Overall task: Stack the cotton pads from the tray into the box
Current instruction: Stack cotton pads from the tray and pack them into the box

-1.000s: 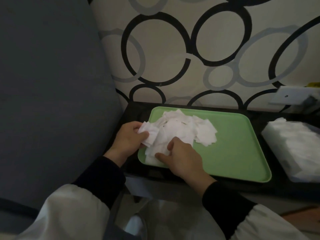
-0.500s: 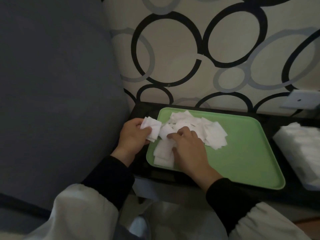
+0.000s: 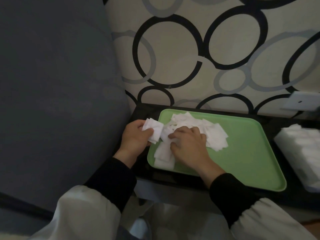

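Head view: one green tray (image 3: 242, 153) holds loose cotton pads (image 3: 216, 139), too many to count. Left hand (image 3: 135, 137) grips a small stack (image 3: 153, 131) at its left rim; right hand (image 3: 188, 144) rests on them, grip unclear. One box (image 3: 301, 153) stands right.

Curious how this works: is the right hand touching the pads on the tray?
Touching. Head view: the right hand lies on the loose cotton pads, fingers overlapping them, no gap.

Black tabletop (image 3: 173, 178) under green tray (image 3: 242, 153) (box (image 3: 297, 170) at right edge)
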Demonstrator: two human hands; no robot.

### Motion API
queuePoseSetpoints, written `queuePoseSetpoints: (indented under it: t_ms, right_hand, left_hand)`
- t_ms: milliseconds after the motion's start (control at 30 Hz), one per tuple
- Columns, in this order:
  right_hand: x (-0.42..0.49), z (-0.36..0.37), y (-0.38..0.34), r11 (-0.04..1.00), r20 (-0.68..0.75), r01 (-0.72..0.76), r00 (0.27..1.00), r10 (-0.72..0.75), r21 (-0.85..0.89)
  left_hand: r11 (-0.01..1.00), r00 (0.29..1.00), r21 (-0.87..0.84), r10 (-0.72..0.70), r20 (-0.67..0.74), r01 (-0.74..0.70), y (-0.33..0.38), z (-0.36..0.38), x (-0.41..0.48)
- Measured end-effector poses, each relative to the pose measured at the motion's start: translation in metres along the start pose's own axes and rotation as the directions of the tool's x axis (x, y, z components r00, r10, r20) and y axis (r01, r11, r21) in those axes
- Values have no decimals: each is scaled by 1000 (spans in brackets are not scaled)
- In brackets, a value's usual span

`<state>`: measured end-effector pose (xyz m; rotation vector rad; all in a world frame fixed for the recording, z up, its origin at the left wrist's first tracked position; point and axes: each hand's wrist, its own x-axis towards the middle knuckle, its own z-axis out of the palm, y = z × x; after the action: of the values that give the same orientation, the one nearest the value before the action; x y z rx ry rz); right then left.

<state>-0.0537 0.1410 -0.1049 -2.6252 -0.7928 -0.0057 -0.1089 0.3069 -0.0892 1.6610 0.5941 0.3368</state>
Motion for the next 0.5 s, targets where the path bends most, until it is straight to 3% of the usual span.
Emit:
queuePoseSetpoints:
  t_ms: [100,200,300,367,433,500]
  right_hand:
    - [0,-6,2,985,-103,-93,989,109,148]
    - [0,-17,7,846,-176,-129,951,253,517]
    - [-1,-31,12,571,-99,-166,910,403,804]
    - [-2,-38,13,317,46,-205,895,444,926]
    - [-4,-44,12,51,185,-222,903,388,974]
    - [-5,-49,12,-78,257,-245,918,302,966]
  left_hand:
    - [1000,1000,-13,-6,-22,6,0,0,1]
    - [999,999,-47,-22,-23,21,1,3,0]
    - [989,997,-124,-76,16,77,2,9,-5]
    - [978,993,-173,-106,54,114,3,16,-7]
    - [975,991,-184,-108,82,121,3,24,-10]
    - [975,988,-178,-113,106,130,5,32,-13]
